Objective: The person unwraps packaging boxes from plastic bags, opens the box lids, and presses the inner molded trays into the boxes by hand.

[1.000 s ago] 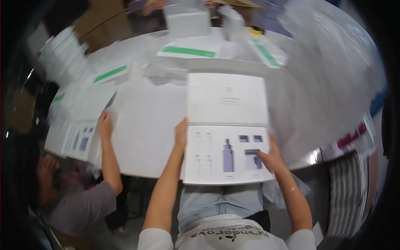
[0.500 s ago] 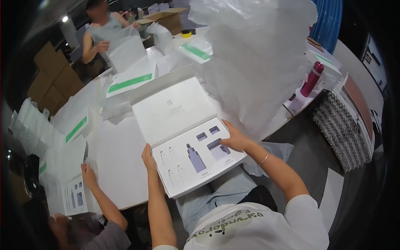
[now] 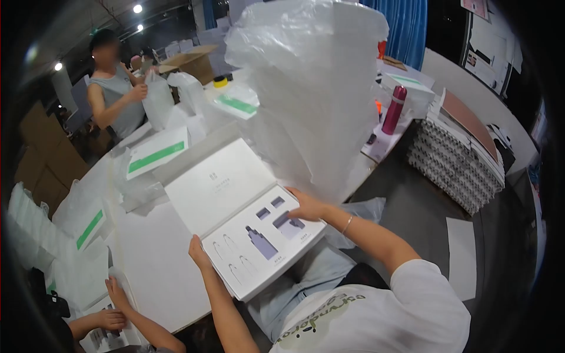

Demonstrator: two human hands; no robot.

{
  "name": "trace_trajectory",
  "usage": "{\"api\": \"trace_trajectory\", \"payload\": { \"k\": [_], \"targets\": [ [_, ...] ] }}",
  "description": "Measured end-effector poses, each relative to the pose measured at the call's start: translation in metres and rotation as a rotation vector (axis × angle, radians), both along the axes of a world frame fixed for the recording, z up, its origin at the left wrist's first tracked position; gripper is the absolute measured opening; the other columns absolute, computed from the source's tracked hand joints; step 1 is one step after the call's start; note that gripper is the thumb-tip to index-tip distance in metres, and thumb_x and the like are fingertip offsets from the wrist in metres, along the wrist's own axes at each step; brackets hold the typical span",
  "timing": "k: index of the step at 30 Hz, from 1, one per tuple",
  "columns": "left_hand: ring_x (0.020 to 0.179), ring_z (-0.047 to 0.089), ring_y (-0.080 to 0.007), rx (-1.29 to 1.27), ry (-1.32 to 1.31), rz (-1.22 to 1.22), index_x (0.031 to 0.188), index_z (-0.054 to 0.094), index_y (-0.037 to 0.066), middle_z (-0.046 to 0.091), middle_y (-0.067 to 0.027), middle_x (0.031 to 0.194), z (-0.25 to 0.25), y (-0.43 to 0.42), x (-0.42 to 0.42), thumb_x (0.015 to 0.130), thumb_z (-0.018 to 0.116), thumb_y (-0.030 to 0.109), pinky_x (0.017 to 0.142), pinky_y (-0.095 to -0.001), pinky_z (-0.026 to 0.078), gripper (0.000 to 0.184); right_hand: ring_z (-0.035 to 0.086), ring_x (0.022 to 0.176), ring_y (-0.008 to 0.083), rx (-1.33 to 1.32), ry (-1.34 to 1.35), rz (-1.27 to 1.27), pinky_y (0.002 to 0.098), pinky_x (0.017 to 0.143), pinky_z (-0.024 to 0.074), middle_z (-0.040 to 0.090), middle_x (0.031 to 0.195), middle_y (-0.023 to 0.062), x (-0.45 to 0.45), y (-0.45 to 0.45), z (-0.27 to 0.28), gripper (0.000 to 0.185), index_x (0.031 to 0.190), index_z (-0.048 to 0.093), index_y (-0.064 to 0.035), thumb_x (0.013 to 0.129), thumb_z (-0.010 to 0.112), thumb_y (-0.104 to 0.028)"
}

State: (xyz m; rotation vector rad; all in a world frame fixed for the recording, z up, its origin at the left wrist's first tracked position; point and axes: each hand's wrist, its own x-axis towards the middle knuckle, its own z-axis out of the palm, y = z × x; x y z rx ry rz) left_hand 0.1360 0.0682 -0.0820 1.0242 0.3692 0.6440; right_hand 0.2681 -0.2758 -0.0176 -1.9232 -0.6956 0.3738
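Observation:
An open white gift box point(image 3: 306, 250) rests tilted over my lap at the table edge, its lid point(image 3: 215, 182) leaning back. The white insert has lavender cut-outs, one bottle-shaped, and printed line drawings on its left part. My left hand point(image 3: 199, 252) grips the box's left side, near the lid hinge. With my right hand point(image 3: 307, 206) I hold the right side, the thumb over the insert beside a large cut-out; the other fingers are partly hidden.
Tall stacked plastic bags point(image 3: 312, 88) stand behind the box. White boxes with green bands point(image 3: 156, 156) lie on the white table point(image 3: 165, 247). A red thermos point(image 3: 394, 110) stands at right, near a cardboard stack point(image 3: 453, 159). One co-worker point(image 3: 115, 94) handles a bag; another's hands point(image 3: 115, 306) work at lower left.
The view has swung, so the scene sits further left. My hands still hold the open box. The co-worker at lower left has brought a second hand over their box.

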Motion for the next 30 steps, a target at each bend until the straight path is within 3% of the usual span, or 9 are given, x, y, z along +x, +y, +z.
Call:
{"api": "trace_trajectory", "payload": {
  "k": [6,9,12,15,20,21,23,30],
  "targets": [
    [0.078,0.062,-0.0169,0.096,0.01,-0.005,0.086,0.059,-0.002,0.063,-0.0088,0.087,-0.009,0.006,-0.005,0.1,0.047,0.021,0.073,-0.0302,0.051,0.029,0.048,0.126,0.0263,0.124,0.147,0.016,0.0341,0.107,0.0381,0.05,0.135,0.0195,0.001,0.002,-0.004,0.091,0.147,0.029,0.002,0.068,0.072,-0.011],
    [0.078,0.061,-0.0151,0.039,-0.026,0.068,0.09,0.061,-0.003,0.064,-0.0077,0.088,-0.027,0.005,0.006,0.1,0.048,0.023,0.072,-0.0312,0.05,0.03,0.047,0.127,0.0256,-0.008,-0.023,0.042,0.0341,0.108,0.0371,0.049,0.135,0.0189,0.003,0.0,0.001,0.09,0.147,0.028,0.003,0.069,0.071,-0.009],
    [0.069,0.061,-0.0159,0.011,0.029,0.123,0.086,0.062,0.0,0.064,-0.0087,0.085,0.01,-0.014,-0.002,0.099,0.047,0.026,0.065,-0.0311,0.05,0.033,0.046,0.127,0.0248,0.034,-0.011,0.064,0.0354,0.109,0.0362,0.049,0.135,0.0179,0.003,0.002,-0.001,0.09,0.147,0.026,0.0038,0.07,0.071,-0.006],
    [0.078,0.06,-0.0137,0.016,0.093,0.036,0.096,0.065,-0.003,0.066,-0.0071,0.089,0.029,-0.018,-0.013,0.101,0.046,0.029,0.068,-0.0303,0.048,0.038,0.046,0.127,0.0241,0.088,0.055,0.073,0.0356,0.109,0.036,0.049,0.135,0.017,0.003,0.001,-0.003,0.092,0.147,0.024,0.0042,0.07,0.072,-0.005],
    [0.07,0.051,-0.0113,0.269,0.124,0.182,0.076,0.061,-0.001,0.057,-0.0028,0.07,0.002,-0.006,-0.004,0.102,0.042,0.033,0.063,-0.0325,0.043,0.047,0.047,0.125,0.0246,0.086,0.088,0.064,0.036,0.108,0.0365,0.048,0.134,0.017,0.016,0.001,-0.016,0.09,0.145,0.03,0.003,0.066,0.071,-0.005],
    [0.068,0.047,-0.0116,0.183,0.111,0.213,0.076,0.06,-0.003,0.055,-0.0037,0.068,0.005,-0.01,-0.001,0.102,0.042,0.034,0.061,-0.034,0.041,0.049,0.049,0.123,0.0236,0.126,0.105,0.064,0.0363,0.106,0.0397,0.049,0.133,0.016,0.025,-0.004,-0.038,0.089,0.146,0.029,0.0015,0.066,0.07,-0.001],
    [0.067,0.047,-0.0123,0.33,0.266,0.272,0.077,0.059,-0.004,0.054,-0.004,0.067,0.018,-0.012,-0.008,0.102,0.043,0.039,0.063,-0.033,0.042,0.052,0.053,0.117,0.0235,0.25,0.307,0.087,0.0374,0.099,0.0458,0.049,0.131,0.0142,0.008,0.007,-0.011,0.088,0.147,0.026,-0.0005,0.068,0.065,0.006],
    [0.071,0.055,-0.0112,0.138,0.259,0.152,0.085,0.067,-0.003,0.062,-0.0033,0.073,0.048,-0.015,-0.013,0.101,0.043,0.049,0.067,-0.0295,0.045,0.059,0.049,0.122,0.0257,0.371,0.38,0.136,0.04,0.105,0.0403,0.045,0.133,0.0156,0.018,0.003,-0.027,0.089,0.149,0.019,0.0003,0.07,0.058,0.012]
  ]
}}
